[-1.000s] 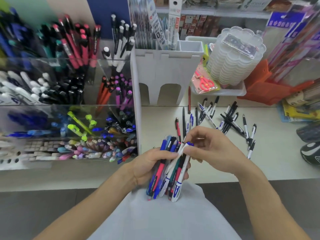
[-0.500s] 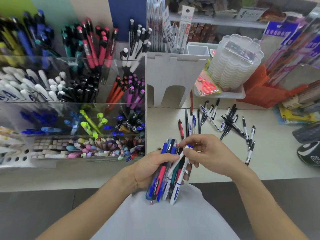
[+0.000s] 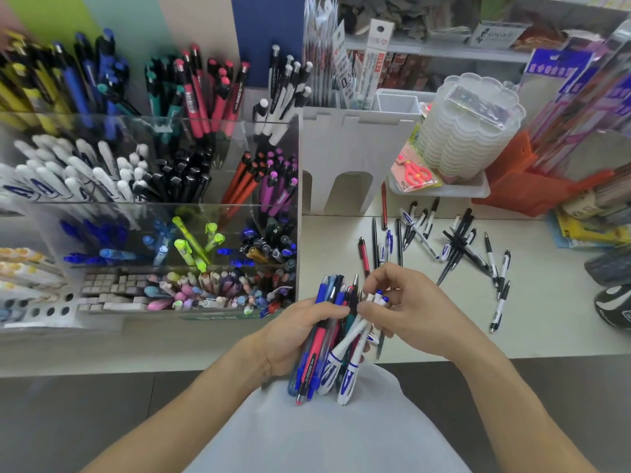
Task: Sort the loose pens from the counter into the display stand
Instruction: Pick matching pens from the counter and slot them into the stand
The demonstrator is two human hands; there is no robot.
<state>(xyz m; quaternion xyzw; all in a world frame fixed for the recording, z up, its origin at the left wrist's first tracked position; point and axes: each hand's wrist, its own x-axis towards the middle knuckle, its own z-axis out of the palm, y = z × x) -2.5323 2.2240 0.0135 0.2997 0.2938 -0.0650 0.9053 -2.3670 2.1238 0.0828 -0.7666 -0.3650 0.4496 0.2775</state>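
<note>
1. A bundle of pens [image 3: 327,339] stands nearly upright in the left hand [image 3: 293,339] above the counter's [image 3: 341,240] front edge, long axes running from the lower tips near the person's white shirt [image 3: 307,435] up to the clicker ends, fanned slightly.
2. The left hand's fingers [image 3: 327,314] are curled round the bundle's middle; the thumb side is hidden behind the pens.
3. The right hand [image 3: 409,312] pinches the upper ends of the white-and-blue pens [image 3: 355,336] between thumb and fingertips [image 3: 370,279].
4. Loose pens [image 3: 457,247] lie scattered on the counter beyond the hands, pointing various ways.
5. The clear display stand [image 3: 297,186], at left, holds sorted pens; its far compartments blur.
</note>
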